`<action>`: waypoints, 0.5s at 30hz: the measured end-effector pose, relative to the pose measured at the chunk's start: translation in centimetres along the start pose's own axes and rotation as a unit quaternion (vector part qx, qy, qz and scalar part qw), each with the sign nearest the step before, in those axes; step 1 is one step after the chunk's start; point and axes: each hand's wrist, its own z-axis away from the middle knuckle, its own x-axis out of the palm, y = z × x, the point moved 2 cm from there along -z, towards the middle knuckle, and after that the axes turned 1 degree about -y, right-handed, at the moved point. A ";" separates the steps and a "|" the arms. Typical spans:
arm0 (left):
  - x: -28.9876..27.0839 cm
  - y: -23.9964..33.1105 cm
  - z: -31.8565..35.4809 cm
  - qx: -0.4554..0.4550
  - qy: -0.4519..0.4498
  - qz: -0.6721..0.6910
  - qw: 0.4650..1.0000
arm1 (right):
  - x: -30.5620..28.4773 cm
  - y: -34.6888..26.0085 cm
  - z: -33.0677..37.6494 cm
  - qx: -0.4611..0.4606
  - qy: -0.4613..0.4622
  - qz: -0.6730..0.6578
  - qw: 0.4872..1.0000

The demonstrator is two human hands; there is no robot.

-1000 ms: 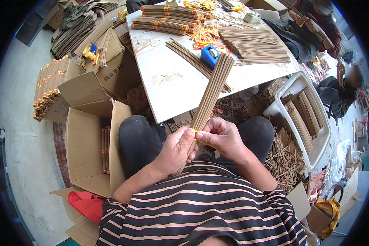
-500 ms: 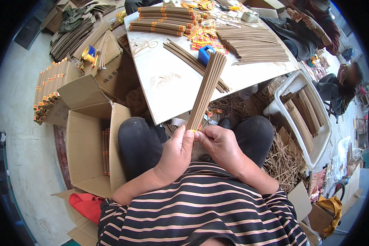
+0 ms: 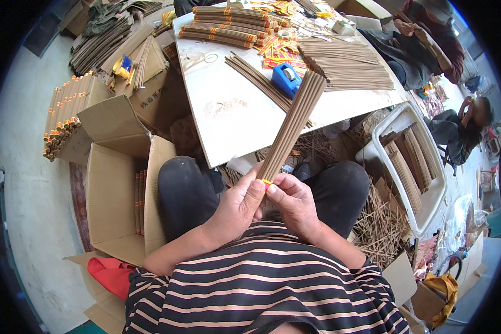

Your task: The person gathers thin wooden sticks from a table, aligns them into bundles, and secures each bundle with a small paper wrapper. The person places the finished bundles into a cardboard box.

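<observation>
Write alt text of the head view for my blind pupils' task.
A person's left hand holds a bundle of brown sticks; the right hand touches its red-and-yellow band. Beyond is a white table with a blue tape dispenser; an open cardboard box left, a white tub right.

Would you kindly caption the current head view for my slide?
Left hand and right hand hold bundled incense sticks at a red-yellow band.

Stick bundle (image 3: 295, 125), lower end hidden by left hand (image 3: 240, 196) and right hand (image 3: 296, 205), striped shirt (image 3: 267, 273) cut off by lower edge, distant seated person (image 3: 452, 131), head blurred
</observation>
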 end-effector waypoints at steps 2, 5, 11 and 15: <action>0.0 -0.3 -0.1 0.002 -0.020 0.033 0.999 | -0.2 0.3 -0.1 -0.003 -0.009 -0.043 0.999; 0.0 -0.4 -0.1 0.003 -0.038 0.054 0.998 | -0.4 0.5 0.0 -0.013 0.001 -0.062 0.998; 0.0 0.0 -0.3 0.023 -0.057 0.088 0.994 | 0.3 0.1 -0.2 0.010 -0.016 -0.110 0.994; 0.0 0.0 -0.4 0.062 -0.038 0.093 0.993 | 0.3 0.7 -0.4 0.052 -0.036 -0.147 0.987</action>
